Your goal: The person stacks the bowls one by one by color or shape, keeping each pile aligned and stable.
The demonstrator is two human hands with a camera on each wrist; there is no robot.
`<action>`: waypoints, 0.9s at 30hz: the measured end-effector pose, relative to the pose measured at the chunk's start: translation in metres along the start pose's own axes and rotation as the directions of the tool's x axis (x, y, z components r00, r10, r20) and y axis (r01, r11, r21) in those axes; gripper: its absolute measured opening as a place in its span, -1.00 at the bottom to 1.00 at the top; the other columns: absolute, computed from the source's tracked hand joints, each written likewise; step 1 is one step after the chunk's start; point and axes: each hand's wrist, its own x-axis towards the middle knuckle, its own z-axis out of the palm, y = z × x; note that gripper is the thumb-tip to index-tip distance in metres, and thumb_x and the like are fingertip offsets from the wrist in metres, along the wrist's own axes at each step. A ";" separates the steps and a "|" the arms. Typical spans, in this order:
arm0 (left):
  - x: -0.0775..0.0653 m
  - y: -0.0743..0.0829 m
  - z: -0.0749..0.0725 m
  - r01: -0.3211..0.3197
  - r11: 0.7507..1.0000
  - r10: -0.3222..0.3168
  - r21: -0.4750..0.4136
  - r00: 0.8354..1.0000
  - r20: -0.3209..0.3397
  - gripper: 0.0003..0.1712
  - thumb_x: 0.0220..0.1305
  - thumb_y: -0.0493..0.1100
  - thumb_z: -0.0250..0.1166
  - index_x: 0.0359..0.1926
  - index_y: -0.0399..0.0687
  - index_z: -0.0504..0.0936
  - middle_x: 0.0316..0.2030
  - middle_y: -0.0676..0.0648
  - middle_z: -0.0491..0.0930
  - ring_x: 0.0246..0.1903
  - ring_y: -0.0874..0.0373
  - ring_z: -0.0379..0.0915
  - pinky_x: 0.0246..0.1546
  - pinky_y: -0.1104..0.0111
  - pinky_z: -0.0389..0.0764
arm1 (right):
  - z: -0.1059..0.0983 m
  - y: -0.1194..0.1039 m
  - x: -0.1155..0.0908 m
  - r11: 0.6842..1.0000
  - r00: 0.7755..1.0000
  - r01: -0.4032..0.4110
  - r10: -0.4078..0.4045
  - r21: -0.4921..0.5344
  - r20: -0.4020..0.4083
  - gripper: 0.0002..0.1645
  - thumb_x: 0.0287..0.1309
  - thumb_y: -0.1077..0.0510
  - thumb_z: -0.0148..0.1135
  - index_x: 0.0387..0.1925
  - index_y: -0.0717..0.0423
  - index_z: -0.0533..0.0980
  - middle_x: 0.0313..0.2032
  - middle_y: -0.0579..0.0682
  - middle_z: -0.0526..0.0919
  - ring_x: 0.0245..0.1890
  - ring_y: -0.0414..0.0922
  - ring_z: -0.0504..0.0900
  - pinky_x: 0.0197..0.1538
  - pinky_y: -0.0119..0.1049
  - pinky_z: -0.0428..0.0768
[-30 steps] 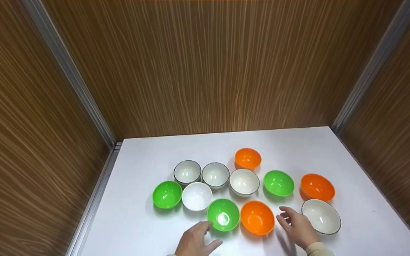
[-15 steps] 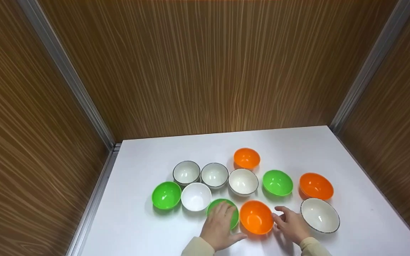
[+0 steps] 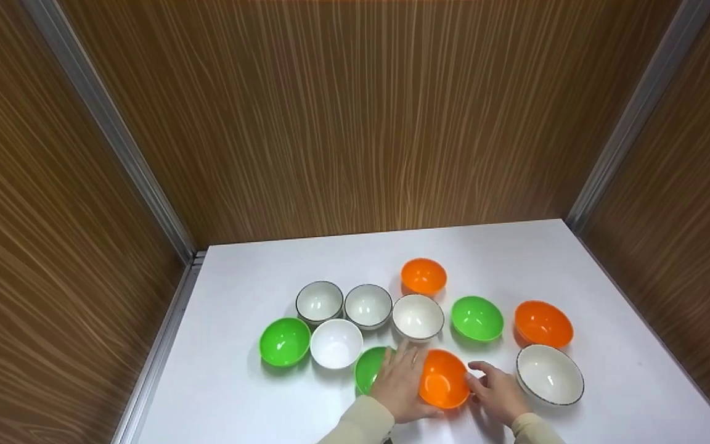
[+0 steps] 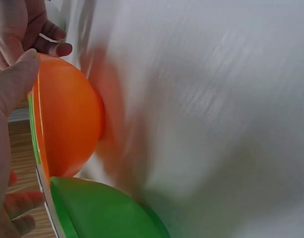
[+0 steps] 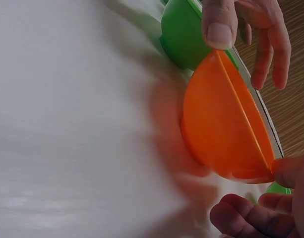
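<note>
An orange bowl (image 3: 445,381) stands upright near the front, between my two hands. My left hand (image 3: 399,385) reaches over its left side with fingers extended, covering part of the green bowl (image 3: 366,371) beside it. In the left wrist view, the left thumb (image 4: 24,74) lies at the orange bowl's rim while the fingers stay spread apart. From the right, my right hand (image 3: 499,394) meets the same bowl. The right wrist view has its thumb (image 5: 286,171) right at the rim, the other fingers loosely bent outside the wall.
Behind stand a white bowl (image 3: 336,343), dark-rimmed pale bowls (image 3: 418,316), green bowls (image 3: 477,318) and an orange bowl (image 3: 423,275). To the right, another orange bowl (image 3: 543,324) adjoins a large pale bowl (image 3: 550,374). Wood-patterned panels (image 3: 355,123) enclose the white table (image 3: 256,265).
My left hand has moved right, from beside the green bowl, across it, to the orange bowl's left side. My right hand has edged left to the orange bowl's rim.
</note>
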 end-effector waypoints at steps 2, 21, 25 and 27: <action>0.000 0.001 0.001 0.004 1.000 -0.004 -0.021 1.000 0.014 0.35 -0.37 0.56 0.25 0.40 0.01 -0.02 0.29 -0.09 0.17 0.34 -0.05 -0.18 0.27 -0.05 -0.13 | 0.001 0.001 0.000 1.000 1.000 0.003 -0.003 -0.014 -0.004 -0.54 0.16 0.02 0.18 0.04 0.18 0.47 -0.56 -0.15 0.59 -0.55 -0.20 0.54 -0.33 -0.26 0.50; -0.005 0.004 0.010 -0.022 0.999 0.023 0.042 1.000 -0.019 0.21 -0.24 0.57 0.16 0.33 -0.08 0.16 0.23 -0.02 0.28 0.32 0.00 -0.06 0.28 -0.01 -0.02 | 0.000 0.000 -0.006 0.995 0.998 0.065 -0.062 -0.078 0.033 -0.75 0.12 0.08 0.20 -0.17 0.08 0.57 -0.57 -0.18 0.57 -0.54 -0.24 0.49 -0.40 -0.31 0.48; -0.008 0.001 0.009 -0.025 0.998 0.026 0.051 0.999 -0.018 0.22 -0.25 0.59 0.15 0.33 -0.06 0.15 0.25 0.02 0.25 0.33 0.04 -0.09 0.29 -0.01 -0.04 | 0.001 -0.001 -0.007 0.993 0.994 0.095 -0.091 -0.067 0.065 -0.80 0.11 0.11 0.19 -0.21 0.07 0.56 -0.58 -0.18 0.56 -0.55 -0.25 0.49 -0.43 -0.33 0.47; -0.010 -0.001 0.009 -0.023 0.998 0.023 0.053 1.000 -0.016 0.22 -0.25 0.59 0.14 0.34 -0.05 0.14 0.26 0.03 0.23 0.33 0.05 -0.11 0.29 0.00 -0.06 | 0.002 -0.002 -0.007 0.992 0.991 0.112 -0.108 -0.056 0.079 -0.81 0.11 0.12 0.18 -0.22 0.07 0.55 -0.57 -0.17 0.57 -0.55 -0.25 0.50 -0.41 -0.32 0.48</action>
